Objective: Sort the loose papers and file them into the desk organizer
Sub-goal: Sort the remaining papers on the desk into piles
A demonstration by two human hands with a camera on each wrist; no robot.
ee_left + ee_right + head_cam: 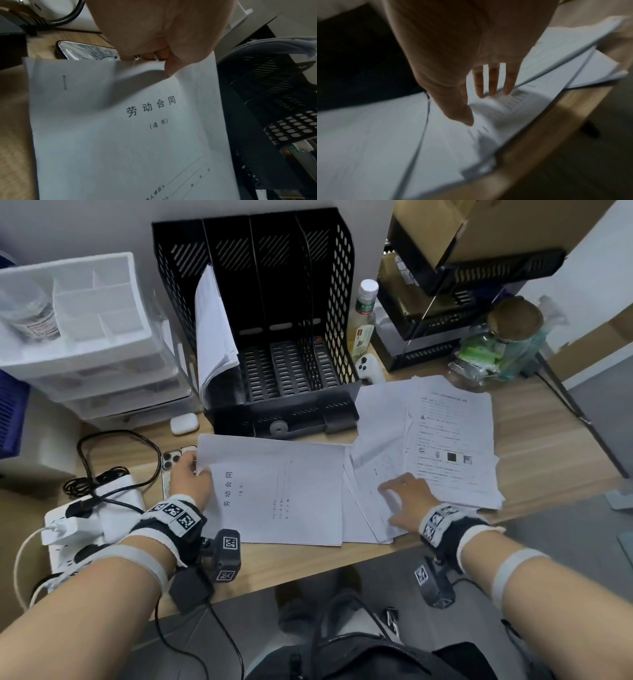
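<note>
Now we pinch the top edge of the white stapled contract with printed Chinese title (274, 491) in our left hand (190, 477), thumb on top and fingers curled beneath; it lies flat on the light wooden desk (548, 440), just before the black perforated four-slot desk organizer (270, 337). Our right hand (407, 496) rests with straight, spread fingers (493, 79) on the loose white printed sheets (448, 440) to the right, grasping nothing. One curled white paper bundle (214, 337) stands in the organizer's leftmost slot.
</note>
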